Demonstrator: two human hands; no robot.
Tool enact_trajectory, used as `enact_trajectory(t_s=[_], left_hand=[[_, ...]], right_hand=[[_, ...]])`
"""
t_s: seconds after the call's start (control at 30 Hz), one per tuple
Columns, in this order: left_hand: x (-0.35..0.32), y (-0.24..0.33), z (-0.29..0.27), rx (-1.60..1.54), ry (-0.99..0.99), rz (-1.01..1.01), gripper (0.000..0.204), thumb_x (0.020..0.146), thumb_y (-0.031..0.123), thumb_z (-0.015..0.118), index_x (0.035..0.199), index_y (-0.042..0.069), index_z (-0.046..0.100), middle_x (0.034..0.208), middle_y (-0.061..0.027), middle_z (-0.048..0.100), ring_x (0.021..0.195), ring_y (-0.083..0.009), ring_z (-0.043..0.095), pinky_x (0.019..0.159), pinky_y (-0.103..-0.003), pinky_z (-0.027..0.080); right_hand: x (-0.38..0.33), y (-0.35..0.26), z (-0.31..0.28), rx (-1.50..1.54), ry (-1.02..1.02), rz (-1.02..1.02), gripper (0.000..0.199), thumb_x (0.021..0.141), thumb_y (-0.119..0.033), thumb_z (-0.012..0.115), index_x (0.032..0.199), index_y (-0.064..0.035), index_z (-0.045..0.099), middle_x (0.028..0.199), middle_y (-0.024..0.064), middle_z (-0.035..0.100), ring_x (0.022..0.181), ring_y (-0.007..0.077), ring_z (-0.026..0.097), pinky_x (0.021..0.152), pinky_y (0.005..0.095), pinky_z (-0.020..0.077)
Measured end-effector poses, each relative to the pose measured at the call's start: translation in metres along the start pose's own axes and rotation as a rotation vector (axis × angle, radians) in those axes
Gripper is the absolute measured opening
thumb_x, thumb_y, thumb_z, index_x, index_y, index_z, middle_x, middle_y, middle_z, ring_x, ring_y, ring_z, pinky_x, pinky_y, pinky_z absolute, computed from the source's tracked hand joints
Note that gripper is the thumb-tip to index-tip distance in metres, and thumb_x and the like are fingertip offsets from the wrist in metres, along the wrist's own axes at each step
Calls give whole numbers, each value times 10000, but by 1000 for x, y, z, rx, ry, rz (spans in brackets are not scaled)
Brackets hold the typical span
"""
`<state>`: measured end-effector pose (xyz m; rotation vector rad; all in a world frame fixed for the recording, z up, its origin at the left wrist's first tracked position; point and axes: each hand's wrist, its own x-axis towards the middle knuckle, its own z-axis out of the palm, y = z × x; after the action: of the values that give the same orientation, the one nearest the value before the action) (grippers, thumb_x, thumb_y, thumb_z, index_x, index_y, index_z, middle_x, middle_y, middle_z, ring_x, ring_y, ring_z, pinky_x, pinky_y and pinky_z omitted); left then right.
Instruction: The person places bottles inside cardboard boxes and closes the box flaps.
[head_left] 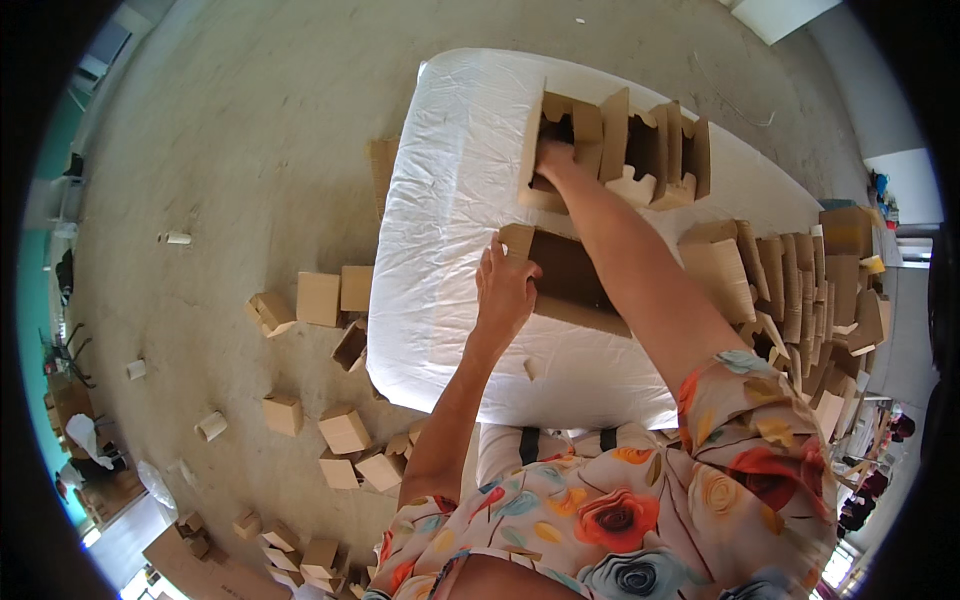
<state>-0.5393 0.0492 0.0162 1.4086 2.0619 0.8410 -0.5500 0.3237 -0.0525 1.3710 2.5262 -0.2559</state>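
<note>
In front of me on a white-covered table (425,250) lies an open brown cardboard box (575,275). My left hand (508,285) grips its left end, with the thumb at the inner side and the fingers along the outside. Farther off, my right hand (555,158) reaches down into another open cardboard box (530,150), the leftmost of a short row. That box's walls hide my right fingers, so what they touch cannot be made out. My right forearm crosses over the right part of the nearer box.
Two more open boxes (645,145) with notched flaps stand at the far right of the row. Flattened cardboard pieces (790,280) line the table's right side. Several small boxes (345,430) lie scattered on the floor (250,170) at left. A small cardboard scrap (531,370) rests near me.
</note>
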Motion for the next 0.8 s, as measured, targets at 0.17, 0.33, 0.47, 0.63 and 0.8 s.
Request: enact_trajectory(t_s=[0.17,0.33,0.47,0.63,0.8], left_hand=[[-7,-2,5,-64,69,-64,251,719,1,608,933,125,650,1324,-274,342,1176,-453,401,993,-479,358],[-5,-4,6,-115,14,-78,274,687,-24,605,911,130,640,1342,-242,350,1175,-445,409,986,-479,362],[-3,9,7,69,129,-64,352,693,-20,625,997,158,623,1346,-238,344,1219,-470,334,990,-549,321],[19,83,-27,-130,578,200,428,745,117,680,1144,65,537,1336,-283,329,1242,-463,323,1001,-536,293],[66,155,-31,-336,474,151,427,823,177,602,1201,2,509,1218,-268,477,1109,-441,462,903,-475,417]], right_hand=[[-6,16,17,29,69,-3,378,866,-283,499,1187,-106,591,1201,119,589,1094,275,578,789,412,503],[-20,27,-22,202,69,-130,389,878,-303,498,1199,-93,561,1182,118,584,1078,272,576,798,395,499],[-51,42,-68,558,63,-264,400,888,-319,498,1208,-82,537,1167,118,580,1064,270,574,805,382,497],[-96,42,-91,829,72,-481,419,900,-339,497,1220,-69,506,1147,118,575,1048,267,572,814,365,493],[-92,54,-62,667,437,-448,441,912,-359,497,1231,-55,476,1128,117,570,1031,264,570,823,348,489]])
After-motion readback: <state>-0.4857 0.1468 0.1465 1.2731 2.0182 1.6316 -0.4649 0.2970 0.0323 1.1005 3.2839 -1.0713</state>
